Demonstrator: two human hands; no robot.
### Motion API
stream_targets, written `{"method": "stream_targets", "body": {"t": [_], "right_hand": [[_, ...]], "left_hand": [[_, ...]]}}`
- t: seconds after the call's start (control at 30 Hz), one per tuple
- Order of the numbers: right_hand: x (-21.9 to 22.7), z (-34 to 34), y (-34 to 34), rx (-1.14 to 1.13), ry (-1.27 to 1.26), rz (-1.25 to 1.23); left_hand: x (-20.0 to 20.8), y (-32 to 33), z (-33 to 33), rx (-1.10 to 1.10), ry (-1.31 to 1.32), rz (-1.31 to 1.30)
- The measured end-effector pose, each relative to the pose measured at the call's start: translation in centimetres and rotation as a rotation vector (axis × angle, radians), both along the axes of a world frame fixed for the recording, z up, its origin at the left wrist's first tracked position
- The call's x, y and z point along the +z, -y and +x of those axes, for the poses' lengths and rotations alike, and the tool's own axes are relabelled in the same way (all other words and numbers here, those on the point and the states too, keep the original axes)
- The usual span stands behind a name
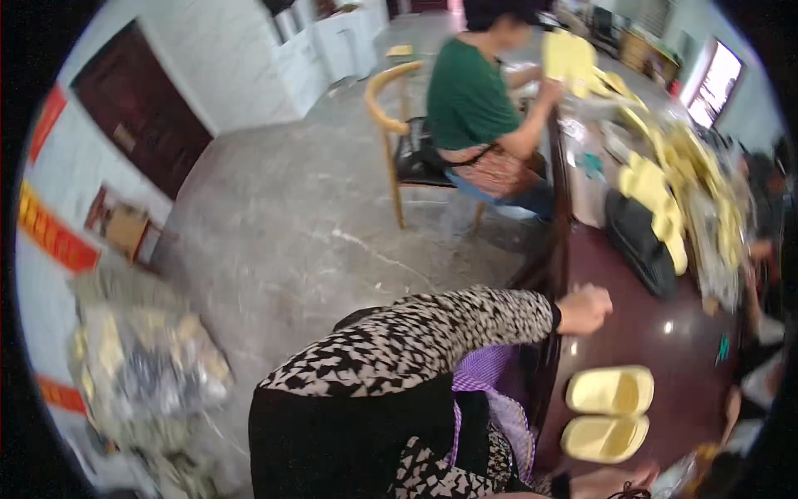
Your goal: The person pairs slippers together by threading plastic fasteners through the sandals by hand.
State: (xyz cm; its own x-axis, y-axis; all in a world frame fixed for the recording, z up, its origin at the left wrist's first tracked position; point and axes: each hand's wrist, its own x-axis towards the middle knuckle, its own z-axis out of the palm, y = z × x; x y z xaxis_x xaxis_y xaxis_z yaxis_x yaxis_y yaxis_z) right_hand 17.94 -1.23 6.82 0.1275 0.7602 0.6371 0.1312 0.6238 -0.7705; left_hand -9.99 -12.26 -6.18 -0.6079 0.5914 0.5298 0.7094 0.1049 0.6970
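A shiny dark-red table (611,262) stands on a grey floor (307,216). On it, two yellow slippers (611,392) lie parallel, long axes left to right, darker hollows rightward. They sit between the left hand (585,310), curled but blurred, and the right hand (611,482), partly cut off; I cannot tell whether either grasps anything.
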Motion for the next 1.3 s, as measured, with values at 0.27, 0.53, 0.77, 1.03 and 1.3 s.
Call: {"method": "stream_targets", "body": {"t": [0.27,0.53,0.77,1.03,1.3], "right_hand": [[-3.6,-11.4,7.8,0.391,0.396,0.150],[-9.1,-19.0,16.2,0.621,0.850,0.105],[-12.4,-18.1,15.4,0.566,1.136,0.350],[-14.2,-17.5,13.2,0.530,1.065,0.372],[-15.5,-16.2,10.2,0.528,0.924,0.450]], "left_hand": [[-0.3,6.9,-1.7,-0.130,0.370,0.225],[-10.5,31.6,3.0,0.234,0.480,-0.360],[-12.6,37.5,9.5,0.217,0.536,-0.721],[-10.9,36.8,9.0,0.053,0.524,-0.816],[-12.0,35.9,8.7,-0.010,0.613,-0.821]]}}
